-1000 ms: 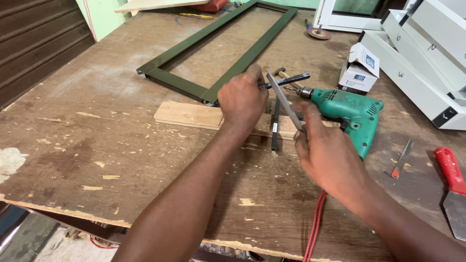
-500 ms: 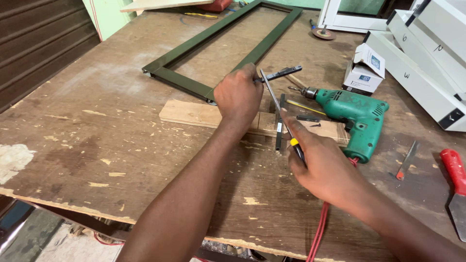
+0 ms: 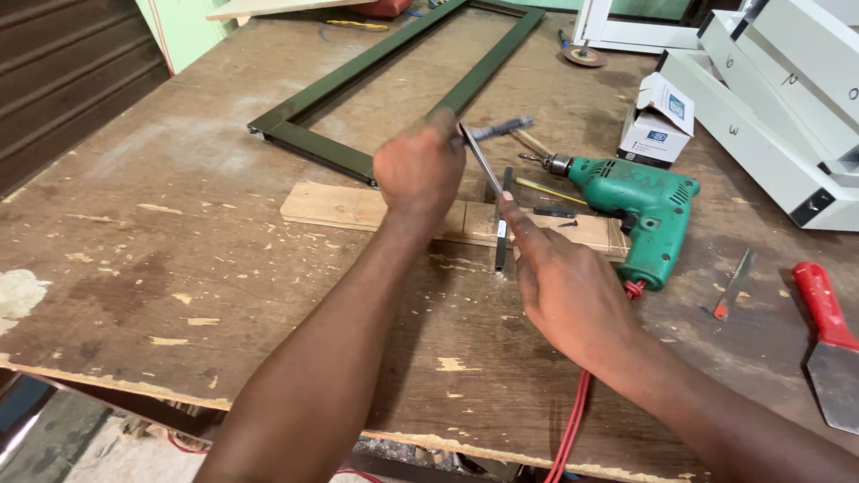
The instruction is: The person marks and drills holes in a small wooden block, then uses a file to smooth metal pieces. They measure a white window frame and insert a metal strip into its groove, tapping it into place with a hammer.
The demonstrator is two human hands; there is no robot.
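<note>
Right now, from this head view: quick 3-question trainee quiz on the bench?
1. True or false: the green drill lies to the right of both hands.
2. What does the left hand grip? A) a red-handled scraper B) a thin metal strip C) a cardboard box
3. Fill in: the dark metal bar by the right hand lies across a ____ board.

Key
1. True.
2. B: the strip runs from the left hand down to the right hand's fingertips.
3. Wooden.
</note>
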